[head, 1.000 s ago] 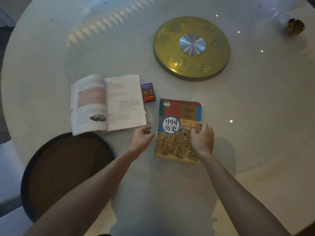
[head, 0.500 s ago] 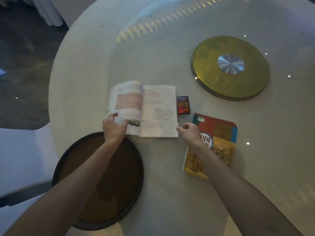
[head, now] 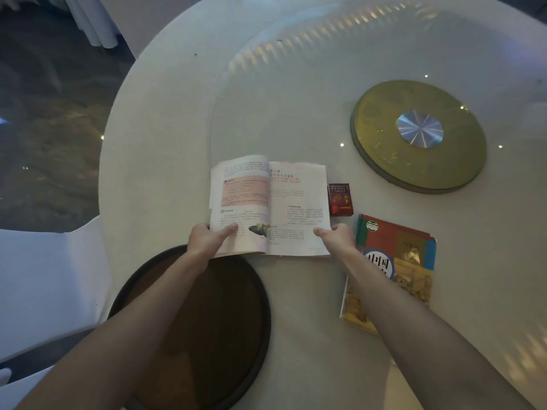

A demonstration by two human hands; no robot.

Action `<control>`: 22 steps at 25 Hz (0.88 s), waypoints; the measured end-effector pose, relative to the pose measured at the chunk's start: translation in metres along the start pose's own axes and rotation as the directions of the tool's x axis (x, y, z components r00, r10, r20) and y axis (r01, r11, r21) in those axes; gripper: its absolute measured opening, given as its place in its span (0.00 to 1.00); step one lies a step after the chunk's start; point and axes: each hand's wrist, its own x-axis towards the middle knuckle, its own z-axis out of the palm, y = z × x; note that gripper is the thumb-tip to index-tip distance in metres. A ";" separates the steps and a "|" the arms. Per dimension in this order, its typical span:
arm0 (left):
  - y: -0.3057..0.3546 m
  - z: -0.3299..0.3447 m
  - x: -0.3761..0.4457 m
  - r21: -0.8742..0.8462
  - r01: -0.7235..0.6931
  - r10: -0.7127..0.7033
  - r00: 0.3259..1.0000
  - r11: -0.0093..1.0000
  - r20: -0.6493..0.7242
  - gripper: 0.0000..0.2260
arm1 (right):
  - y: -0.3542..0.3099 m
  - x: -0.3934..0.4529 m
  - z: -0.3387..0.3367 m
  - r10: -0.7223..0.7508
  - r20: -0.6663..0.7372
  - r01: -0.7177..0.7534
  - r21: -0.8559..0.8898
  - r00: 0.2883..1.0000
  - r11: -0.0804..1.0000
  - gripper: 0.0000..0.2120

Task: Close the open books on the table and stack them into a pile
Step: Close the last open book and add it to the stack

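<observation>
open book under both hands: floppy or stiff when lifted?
Probably floppy: the open book looks like a thin paperback, its page corners curling. Likely light. Held only at its near corners by the left hand and right hand, it would likely sag.

"中国" read in a white circle on the closed book's cover, open book's page print too small to be read, small red box's lettering blurred

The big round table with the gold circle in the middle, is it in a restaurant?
Probably yes, a banquet or dining room. The round table has a glass turntable top on a gold hub, and a white-covered chair stands beside it.
</observation>
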 end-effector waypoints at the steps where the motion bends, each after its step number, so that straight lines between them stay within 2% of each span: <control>1: 0.000 -0.003 0.001 -0.027 0.003 -0.003 1.000 1.000 0.009 0.25 | -0.001 0.002 0.003 0.003 -0.008 -0.003 -0.008 1.000 1.000 0.22; 3: 0.002 -0.007 0.002 -0.055 -0.003 0.002 1.000 0.998 -0.011 0.24 | -0.006 0.004 0.007 0.007 -0.029 -0.008 -0.030 1.000 1.000 0.22; 10: 0.006 -0.017 0.004 -0.080 -0.059 0.054 0.996 0.995 -0.069 0.19 | -0.015 0.007 0.015 -0.009 -0.037 0.005 -0.105 0.999 0.994 0.15; 12: 0.005 -0.020 0.001 -0.101 -0.077 0.069 0.994 0.992 -0.082 0.19 | -0.014 0.004 0.016 -0.001 -0.022 0.002 0.027 1.000 1.000 0.10; 15: 0.010 -0.026 -0.005 -0.147 -0.100 0.087 0.992 0.984 -0.094 0.18 | -0.015 -0.005 0.011 0.014 0.155 -0.060 0.297 0.988 0.953 0.06; 17: 0.018 -0.030 -0.011 -0.180 -0.132 0.117 0.989 0.975 -0.091 0.16 | -0.016 -0.012 0.004 -0.044 0.207 -0.028 0.329 0.977 0.944 0.07; 22: 0.052 -0.026 -0.039 -0.181 -0.230 0.234 0.972 0.956 -0.002 0.11 | -0.025 -0.047 -0.017 -0.206 0.182 0.144 0.305 0.962 0.941 0.10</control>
